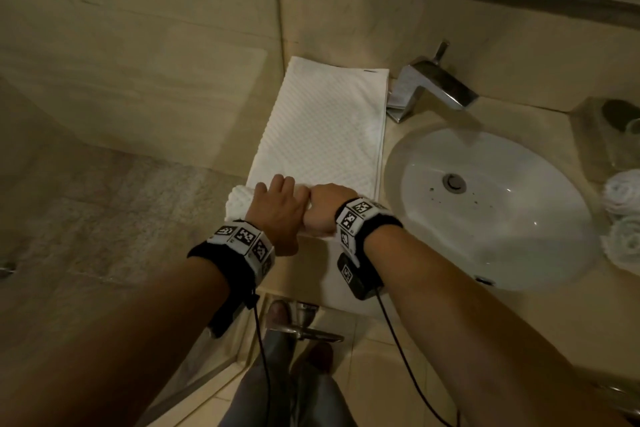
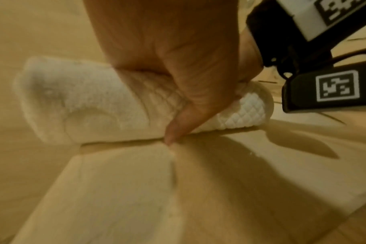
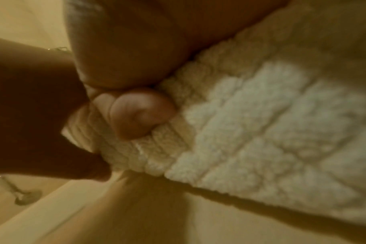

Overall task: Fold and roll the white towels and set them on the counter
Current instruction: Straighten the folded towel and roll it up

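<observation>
A white quilted towel lies folded into a long strip on the beige counter, left of the sink. Its near end is rolled into a thick roll. My left hand lies over the roll's left part, thumb tucked under it. My right hand grips the roll's right part with fingers curled round it, and in the right wrist view a fingertip presses into the towel. The roll sits at the counter's front edge. The two hands touch each other.
A white oval sink and a chrome faucet lie right of the towel. Two rolled white towels rest at the far right, with a glass behind them. A tiled wall stands on the left and a mirror above.
</observation>
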`<state>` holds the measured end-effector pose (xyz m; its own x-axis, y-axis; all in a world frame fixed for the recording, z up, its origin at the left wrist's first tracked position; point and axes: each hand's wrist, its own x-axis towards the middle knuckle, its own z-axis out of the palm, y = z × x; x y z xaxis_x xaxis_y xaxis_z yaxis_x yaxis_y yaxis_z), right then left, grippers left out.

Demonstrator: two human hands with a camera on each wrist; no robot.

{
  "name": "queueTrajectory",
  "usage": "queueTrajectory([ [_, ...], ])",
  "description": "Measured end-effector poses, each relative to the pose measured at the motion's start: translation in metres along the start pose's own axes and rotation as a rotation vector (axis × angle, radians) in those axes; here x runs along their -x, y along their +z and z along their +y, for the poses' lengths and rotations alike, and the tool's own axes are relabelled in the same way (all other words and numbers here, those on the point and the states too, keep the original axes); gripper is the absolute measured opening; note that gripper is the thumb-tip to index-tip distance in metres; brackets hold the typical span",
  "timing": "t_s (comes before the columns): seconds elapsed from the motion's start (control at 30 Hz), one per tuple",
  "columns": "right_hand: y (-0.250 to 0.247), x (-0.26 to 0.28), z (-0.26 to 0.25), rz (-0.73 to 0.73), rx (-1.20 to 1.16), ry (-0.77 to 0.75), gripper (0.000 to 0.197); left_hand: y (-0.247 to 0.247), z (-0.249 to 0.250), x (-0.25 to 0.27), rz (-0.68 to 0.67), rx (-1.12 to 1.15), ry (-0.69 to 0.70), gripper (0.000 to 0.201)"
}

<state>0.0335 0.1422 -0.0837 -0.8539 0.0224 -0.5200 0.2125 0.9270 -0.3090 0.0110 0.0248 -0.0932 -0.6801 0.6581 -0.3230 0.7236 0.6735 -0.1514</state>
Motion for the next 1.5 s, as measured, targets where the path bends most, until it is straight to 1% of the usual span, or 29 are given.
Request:
queueTrajectory([
  [0.07,0.001,-0.002,-0.001,-0.005,0.023,0.012,0.031,0.001,0.001,-0.004,0.010,0.020,-0.017,0.060],
  [0.1,0.003,-0.001,-0.002,0.012,0.055,0.021,0.038,0.000,0.001,-0.007,0.007,0.036,-0.028,0.057],
  [0.17,0.011,0.002,-0.006,0.106,0.200,0.043,0.057,-0.007,-0.001,-0.016,-0.021,0.073,-0.037,0.054],
  [0.23,0.020,0.011,-0.009,0.151,0.322,0.033,0.078,-0.016,-0.005,-0.027,-0.092,0.098,-0.028,0.047],
  [0.3,0.025,0.013,-0.006,0.143,0.349,0.032,0.091,-0.025,-0.010,-0.038,-0.188,0.121,-0.012,0.036],
  [0.33,0.024,0.010,-0.002,0.153,0.347,0.034,0.091,-0.030,-0.011,-0.043,-0.229,0.139,-0.004,0.029],
  [0.4,0.019,-0.001,0.005,0.191,0.330,0.019,0.083,-0.040,-0.011,-0.048,-0.314,0.177,0.004,0.019],
  [0.43,0.015,-0.007,0.007,0.194,0.313,0.015,0.080,-0.045,-0.010,-0.051,-0.356,0.192,0.014,0.017],
  [0.5,0.007,-0.017,0.008,0.154,0.257,0.021,0.075,-0.047,-0.013,-0.056,-0.400,0.212,0.021,0.023],
  [0.53,0.002,-0.022,0.008,0.118,0.225,0.026,0.074,-0.047,-0.014,-0.057,-0.401,0.218,0.010,0.027],
  [0.57,-0.004,-0.026,0.007,0.086,0.185,0.031,0.071,-0.045,-0.013,-0.058,-0.382,0.193,-0.005,0.036],
  [0.6,-0.012,-0.029,0.007,0.055,0.136,0.047,0.066,-0.046,-0.012,-0.060,-0.347,0.135,-0.017,0.051],
  [0.67,-0.030,-0.034,0.008,-0.051,0.076,0.090,0.046,-0.051,-0.007,-0.063,-0.323,0.000,-0.026,0.082],
  [0.7,-0.037,-0.035,0.010,-0.108,0.070,0.094,0.033,-0.054,-0.004,-0.064,-0.327,-0.020,-0.025,0.092],
  [0.73,-0.040,-0.035,0.012,-0.149,0.064,0.091,0.020,-0.055,-0.001,-0.066,-0.327,-0.002,-0.026,0.095],
  [0.77,-0.043,-0.037,0.012,-0.164,0.049,0.081,0.013,-0.054,-0.002,-0.068,-0.315,0.026,-0.025,0.094],
  [0.87,-0.045,-0.043,0.012,-0.165,-0.022,0.124,0.018,-0.040,-0.015,-0.076,-0.240,0.067,0.016,0.089],
  [0.97,-0.043,-0.040,0.010,-0.127,-0.035,0.152,0.024,-0.034,-0.020,-0.078,-0.241,0.111,0.018,0.088],
  [1.0,-0.040,-0.037,0.010,-0.085,-0.022,0.141,0.031,-0.035,-0.019,-0.080,-0.253,0.119,0.020,0.087],
  [1.07,-0.034,-0.030,0.010,-0.003,0.074,0.109,0.058,-0.039,-0.019,-0.086,-0.274,0.129,0.014,0.081],
  [1.1,-0.034,-0.025,0.010,0.014,0.128,0.081,0.067,-0.040,-0.020,-0.089,-0.294,0.140,-0.002,0.078],
  [1.2,-0.043,-0.012,0.013,-0.051,0.198,0.012,0.083,-0.044,-0.023,-0.093,-0.368,0.161,-0.028,0.080],
  [1.23,-0.047,-0.010,0.014,-0.076,0.208,0.005,0.085,-0.044,-0.023,-0.094,-0.382,0.165,-0.037,0.080],
  [1.3,-0.050,-0.010,0.013,-0.077,0.182,0.007,0.077,-0.043,-0.019,-0.093,-0.358,0.162,-0.053,0.079],
  [1.4,-0.047,-0.018,0.004,-0.049,0.132,0.032,0.068,-0.031,-0.015,-0.082,-0.263,0.121,-0.054,0.084],
  [1.5,-0.048,-0.030,0.005,-0.009,0.144,0.036,0.055,-0.025,-0.018,-0.075,-0.166,0.129,-0.041,0.083],
])
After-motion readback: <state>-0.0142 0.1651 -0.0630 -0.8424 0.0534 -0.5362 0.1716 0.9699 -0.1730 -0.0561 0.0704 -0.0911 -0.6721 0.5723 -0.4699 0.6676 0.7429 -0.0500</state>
